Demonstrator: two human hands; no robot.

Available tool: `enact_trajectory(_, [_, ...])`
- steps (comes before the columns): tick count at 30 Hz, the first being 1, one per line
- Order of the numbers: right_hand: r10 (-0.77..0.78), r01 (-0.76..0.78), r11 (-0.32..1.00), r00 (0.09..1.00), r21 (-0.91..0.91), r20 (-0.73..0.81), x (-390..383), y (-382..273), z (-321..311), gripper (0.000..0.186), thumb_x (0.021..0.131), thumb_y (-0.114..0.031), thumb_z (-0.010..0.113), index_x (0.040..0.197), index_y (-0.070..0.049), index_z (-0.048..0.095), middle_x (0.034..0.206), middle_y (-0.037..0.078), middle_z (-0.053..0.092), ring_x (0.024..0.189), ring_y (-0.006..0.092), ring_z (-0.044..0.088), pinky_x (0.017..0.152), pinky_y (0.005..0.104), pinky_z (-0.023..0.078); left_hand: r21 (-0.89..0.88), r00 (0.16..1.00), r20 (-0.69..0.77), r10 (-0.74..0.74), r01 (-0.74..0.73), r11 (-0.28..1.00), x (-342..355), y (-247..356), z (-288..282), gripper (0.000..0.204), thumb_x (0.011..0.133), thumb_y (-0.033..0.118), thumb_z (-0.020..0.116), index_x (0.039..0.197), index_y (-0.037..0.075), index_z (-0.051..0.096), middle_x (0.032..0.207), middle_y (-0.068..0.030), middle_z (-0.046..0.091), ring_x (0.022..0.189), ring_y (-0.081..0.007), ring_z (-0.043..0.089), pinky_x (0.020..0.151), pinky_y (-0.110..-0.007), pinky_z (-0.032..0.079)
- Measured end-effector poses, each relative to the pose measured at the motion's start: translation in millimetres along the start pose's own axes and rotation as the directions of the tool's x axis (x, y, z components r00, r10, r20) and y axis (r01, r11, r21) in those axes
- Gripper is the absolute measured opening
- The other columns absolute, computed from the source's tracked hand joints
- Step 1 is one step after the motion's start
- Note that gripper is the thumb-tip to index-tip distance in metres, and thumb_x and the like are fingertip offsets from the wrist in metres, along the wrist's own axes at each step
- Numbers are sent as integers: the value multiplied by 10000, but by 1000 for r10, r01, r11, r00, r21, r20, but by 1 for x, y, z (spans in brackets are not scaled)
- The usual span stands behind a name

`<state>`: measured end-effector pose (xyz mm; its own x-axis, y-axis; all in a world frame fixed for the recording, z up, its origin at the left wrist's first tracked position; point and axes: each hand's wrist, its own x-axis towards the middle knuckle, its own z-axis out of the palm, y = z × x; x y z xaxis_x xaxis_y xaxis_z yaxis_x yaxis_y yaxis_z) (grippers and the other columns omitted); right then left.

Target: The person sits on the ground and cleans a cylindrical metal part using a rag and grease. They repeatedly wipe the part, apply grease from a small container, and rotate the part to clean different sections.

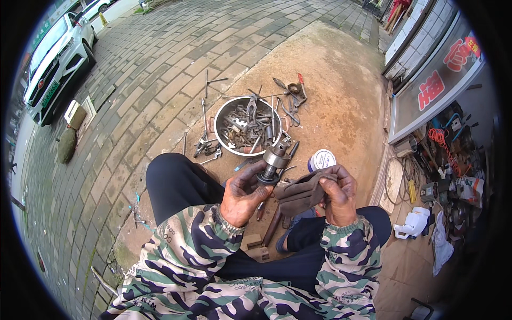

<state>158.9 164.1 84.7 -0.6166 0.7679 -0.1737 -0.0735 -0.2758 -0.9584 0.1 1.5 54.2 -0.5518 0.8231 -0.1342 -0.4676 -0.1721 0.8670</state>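
My left hand is closed around the dark lower end of a greasy metal shaft part. A shiny thick ring encircles the part, and it points up and slightly right above my fingers. In my right hand, thumb and fingers pinch a folded dark brown cloth. The cloth hangs to the left, close beside the metal part; whether they touch I cannot tell. Just beyond both hands stands a round metal basin full of greasy tools and parts.
Loose tools, among them a T-handle wrench, lie around the basin. A white-lidded tub is right of it. Wooden blocks sit between my legs. Right, a doorway holds cluttered tools and a white plastic jug. A white car is parked far left.
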Motion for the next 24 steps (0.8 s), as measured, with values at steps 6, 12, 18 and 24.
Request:
enact_trajectory(6, [27,-27,1000,1000,-15,-1,-1,-1,2,146,858,-107,673,942,-4,612,728,26,620,499,69,518,439,212,405,41,999,-4,44,-44,998,1,-6,-2,578,885,-46,686,1414,-67,455,1076,-155,694,854,-178,664,743,-306,529])
enact_trajectory(12, [38,-38,999,999,-31,1,-1,0,2,147,854,-102,681,937,-4,610,718,21,607,498,71,514,441,212,406,94,999,-11,33,-32,995,2,-8,-4,573,892,-28,692,1417,-57,462,1089,-144,696,869,-173,669,748,-291,529])
enact_trajectory(18, [41,-40,998,999,-51,13,0,0,2,149,855,-95,678,946,2,612,707,15,590,494,75,497,448,220,409,112,999,3,51,-51,992,2,-7,-3,579,891,-17,699,1420,-55,466,1103,-142,696,887,-174,674,754,-286,527])
enact_trajectory(24, [44,-42,996,998,-73,33,-1,1,2,149,859,-95,675,951,5,612,714,15,586,506,76,498,459,223,414,86,1000,-2,0,0,996,0,-1,-1,578,886,-18,704,1414,-61,472,1128,-150,692,939,-194,682,794,-299,535])
